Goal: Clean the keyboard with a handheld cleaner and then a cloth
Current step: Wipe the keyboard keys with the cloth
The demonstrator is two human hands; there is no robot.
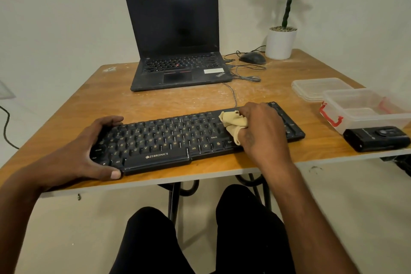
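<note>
Fingers (259, 115) of the right hand (262, 131) bunch a tan cloth (233, 123) and press it onto the right part of the black keyboard (169, 140). Left hand (89, 151) clamps the keyboard's left end, thumb on the near edge, fingers curled over the far edge. Keyboard lies near the front of the wooden worktop (89, 100). Black handheld cleaner (375, 139) rests at the right, beside a clear box (364, 109).
</note>
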